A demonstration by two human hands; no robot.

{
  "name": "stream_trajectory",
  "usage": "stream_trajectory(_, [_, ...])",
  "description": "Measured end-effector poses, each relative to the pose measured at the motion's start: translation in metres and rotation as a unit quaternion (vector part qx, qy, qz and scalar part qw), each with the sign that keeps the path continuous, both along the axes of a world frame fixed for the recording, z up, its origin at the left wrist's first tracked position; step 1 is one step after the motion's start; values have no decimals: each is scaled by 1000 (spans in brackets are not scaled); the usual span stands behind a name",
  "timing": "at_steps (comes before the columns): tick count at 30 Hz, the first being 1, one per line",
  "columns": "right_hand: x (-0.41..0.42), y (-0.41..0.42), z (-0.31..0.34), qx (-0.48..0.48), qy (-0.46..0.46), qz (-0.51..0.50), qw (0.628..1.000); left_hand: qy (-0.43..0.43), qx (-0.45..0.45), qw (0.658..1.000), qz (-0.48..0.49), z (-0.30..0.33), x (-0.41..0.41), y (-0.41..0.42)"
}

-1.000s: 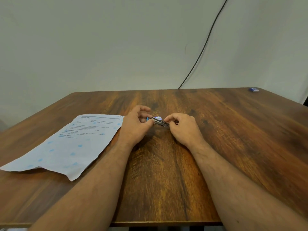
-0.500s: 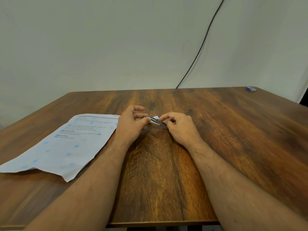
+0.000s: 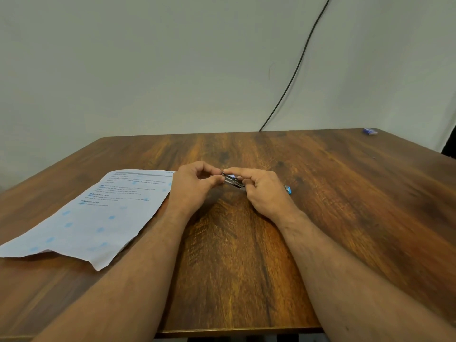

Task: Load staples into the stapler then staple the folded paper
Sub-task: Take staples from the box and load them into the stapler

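A small metal stapler (image 3: 234, 181) with blue trim is held just above the middle of the wooden table (image 3: 345, 193). My right hand (image 3: 265, 191) grips its right part, and the blue rear end (image 3: 288, 189) pokes out behind the hand. My left hand (image 3: 195, 187) pinches the stapler's left tip between thumb and fingers. The printed paper (image 3: 98, 215) lies flat to the left, beside my left wrist. Staples cannot be made out.
A small blue box (image 3: 370, 131) sits at the table's far right corner. A black cable (image 3: 293, 70) runs down the wall behind the table. The paper's near corner curls up slightly.
Both hands stay on the stapler at the same spot. The stapler's blue rear end now shows to the right of my right hand. My left fingers have curled in closer to the tip.
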State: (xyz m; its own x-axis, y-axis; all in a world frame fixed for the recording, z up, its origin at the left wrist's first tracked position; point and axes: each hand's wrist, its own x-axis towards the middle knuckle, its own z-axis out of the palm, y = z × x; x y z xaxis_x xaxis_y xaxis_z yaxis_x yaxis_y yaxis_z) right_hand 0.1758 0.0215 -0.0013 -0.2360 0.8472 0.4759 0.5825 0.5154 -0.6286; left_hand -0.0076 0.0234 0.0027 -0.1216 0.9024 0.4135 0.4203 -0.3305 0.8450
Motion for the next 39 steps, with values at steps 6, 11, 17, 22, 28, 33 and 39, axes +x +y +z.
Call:
stream_trajectory(6, [1,-3,2,5,-18,6,1000,-15,16,999,-29,4,0,-6])
stream_trajectory(11, [0,5,-4,2,-13,-20,1000,-15,27,999,-20,3,1,-7])
stream_trajectory(17, [-1,0,0,5,-35,2,999,-23,21,999,-14,5,0,-8])
stream_trajectory(22, [1,3,-3,19,-37,18,999,-50,5,998,-22,5,-2,-7])
stream_trajectory(28, [-2,1,-2,33,-31,-10,999,-99,3,995,-23,4,-1,-5])
stream_trajectory(33, [-2,0,0,7,-27,-32,999,-109,2,994,-12,4,-2,-4])
stream_trajectory(39, [-1,0,2,-5,-34,-42,999,-89,-7,996,8,2,-3,0])
